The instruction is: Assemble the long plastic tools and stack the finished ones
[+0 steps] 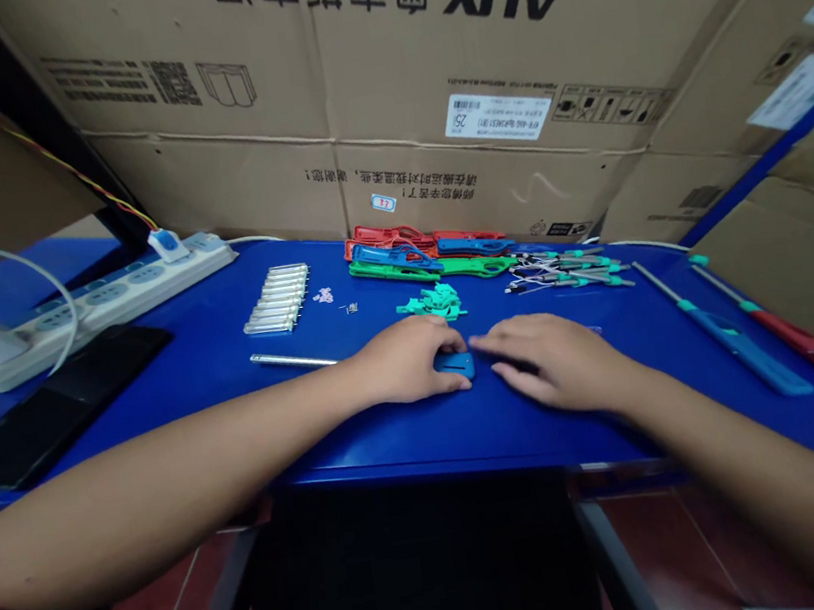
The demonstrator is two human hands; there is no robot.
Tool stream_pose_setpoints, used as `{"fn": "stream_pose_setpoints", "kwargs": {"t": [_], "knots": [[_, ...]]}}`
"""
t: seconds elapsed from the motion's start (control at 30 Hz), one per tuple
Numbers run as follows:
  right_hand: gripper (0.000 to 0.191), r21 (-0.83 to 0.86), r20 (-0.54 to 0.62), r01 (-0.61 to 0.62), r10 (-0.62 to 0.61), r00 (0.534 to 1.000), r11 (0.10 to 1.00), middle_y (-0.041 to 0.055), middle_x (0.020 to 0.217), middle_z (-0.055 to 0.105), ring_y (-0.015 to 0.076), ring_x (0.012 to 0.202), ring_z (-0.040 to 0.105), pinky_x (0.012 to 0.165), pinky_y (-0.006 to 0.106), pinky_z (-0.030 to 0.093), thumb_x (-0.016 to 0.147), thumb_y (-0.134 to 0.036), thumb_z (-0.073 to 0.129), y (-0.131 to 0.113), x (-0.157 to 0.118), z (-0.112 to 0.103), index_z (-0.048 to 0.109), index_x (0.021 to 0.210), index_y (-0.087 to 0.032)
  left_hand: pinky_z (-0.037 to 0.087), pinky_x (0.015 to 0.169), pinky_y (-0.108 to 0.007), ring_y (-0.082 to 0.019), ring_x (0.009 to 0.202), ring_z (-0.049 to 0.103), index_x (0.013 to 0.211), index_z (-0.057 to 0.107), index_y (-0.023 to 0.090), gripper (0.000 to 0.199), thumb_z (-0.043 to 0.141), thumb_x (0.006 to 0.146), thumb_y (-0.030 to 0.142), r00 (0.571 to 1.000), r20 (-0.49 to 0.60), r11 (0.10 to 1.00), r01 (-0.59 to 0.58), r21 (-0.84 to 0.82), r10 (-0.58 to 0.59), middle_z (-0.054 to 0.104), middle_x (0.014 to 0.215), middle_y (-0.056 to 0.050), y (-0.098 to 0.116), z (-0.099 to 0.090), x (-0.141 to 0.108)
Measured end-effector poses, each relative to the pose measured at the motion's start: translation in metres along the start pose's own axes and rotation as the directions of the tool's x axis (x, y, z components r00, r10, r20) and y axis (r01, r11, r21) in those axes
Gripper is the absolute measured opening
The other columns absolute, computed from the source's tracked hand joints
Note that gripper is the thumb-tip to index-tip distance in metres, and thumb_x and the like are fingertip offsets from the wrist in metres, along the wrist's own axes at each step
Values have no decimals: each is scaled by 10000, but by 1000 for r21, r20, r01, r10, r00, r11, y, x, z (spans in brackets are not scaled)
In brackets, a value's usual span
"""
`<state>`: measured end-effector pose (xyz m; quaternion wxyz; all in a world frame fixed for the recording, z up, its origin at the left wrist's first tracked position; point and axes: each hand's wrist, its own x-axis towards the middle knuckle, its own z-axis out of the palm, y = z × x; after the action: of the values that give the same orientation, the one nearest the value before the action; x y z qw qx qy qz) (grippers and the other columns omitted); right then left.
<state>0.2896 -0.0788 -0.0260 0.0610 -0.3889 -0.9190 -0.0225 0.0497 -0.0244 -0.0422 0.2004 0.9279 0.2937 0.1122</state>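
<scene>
Small blue plastic part (455,366) lying on the blue tabletop (388,439), near the middle of the near half, partly covered by the curled fingers (437,344) of the left hand (400,364). Fingertips over its top, palm arched; whether pinching or only resting, impossible to tell from this view. Right hand (558,361) just to the right, fingers loosely spread and low over the table, tips close to the blue part; a dark shape under that hand, too shadowed to identify.

Just left of the left hand, a thin steel rod (290,361). Farther off, a small heap of teal plastic pieces (437,302). Beyond it, flat red, blue and green plastic frames (392,259) in an overlapping row. To their left, a neat group of silver metal tubes (277,299); to their right, metal rods with teal fittings (569,269). At far right, one long blue tool (742,349) and one long red tool (813,339). At far left, a white power strip (96,308).
</scene>
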Motion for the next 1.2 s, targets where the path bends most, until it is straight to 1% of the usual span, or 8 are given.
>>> {"fn": "stream_pose_setpoints", "kwargs": {"t": [0.13,0.23,0.33,0.43,0.53,0.63,0.83,1.2], "knots": [[448,-25,-63,-398,396,916,917,161,1191,678,321,1099,633,944,518,510,883,-458,615,54,-37,-1,683,1210,-160,459,758,-285,-193,900,615,1085,708,196,428,792,764,465,999,22,997,50,-60,-49,668,1006,-49,0,0,1],[404,129,-13,-457,463,886,880,122,1100,704,278,996,676,904,472,540,881,-518,604,83,-59,0,743,1082,-196,454,761,-283,-191,906,613,1090,704,198,427,795,764,458,999,2,997,46,-64,-46,668,1015,-46,0,0,1],[318,260,-10,-433,451,892,863,87,1011,730,244,910,690,810,404,559,895,-489,594,83,-60,-12,739,972,-217,453,756,-283,-191,903,611,1081,708,206,426,797,757,467,999,-2,997,47,-62,-48,667,997,-39,-1,1,1],[264,221,-50,-376,395,917,900,78,935,732,242,834,679,727,390,545,921,-451,569,62,-42,-39,702,978,-230,453,754,-284,-191,902,613,1082,711,211,417,786,766,472,999,7,997,47,-57,-46,667,990,-36,-1,0,1],[261,113,-64,-139,146,987,984,98,988,704,249,910,659,802,410,518,957,-378,502,40,-17,-68,714,998,-231,457,757,-287,-195,901,617,1096,710,204,426,780,774,473,999,9,998,35,-47,-34,672,999,-46,0,0,1],[246,90,-36,-32,35,999,995,104,993,672,233,893,646,783,381,511,955,-313,489,24,4,-83,707,1024,-222,464,771,-291,-201,907,622,1107,707,191,443,781,775,474,1000,7,999,27,-36,-27,680,1007,-57,0,-1,2],[227,214,2,138,-142,990,967,79,1039,663,192,941,634,808,328,511,946,-189,465,10,27,-86,656,1062,-224,471,783,-301,-205,905,633,1093,717,200,413,778,780,463,1000,12,999,18,-41,-18,687,1010,-56,0,0,3],[230,191,74,197,-214,974,962,76,1032,671,187,921,631,785,324,495,920,-131,460,6,38,-81,645,1036,-204,476,812,-308,-211,922,640,1109,724,198,426,780,780,462,1000,7,999,24,-42,-23,690,1036,-62,-1,1,2]]}}
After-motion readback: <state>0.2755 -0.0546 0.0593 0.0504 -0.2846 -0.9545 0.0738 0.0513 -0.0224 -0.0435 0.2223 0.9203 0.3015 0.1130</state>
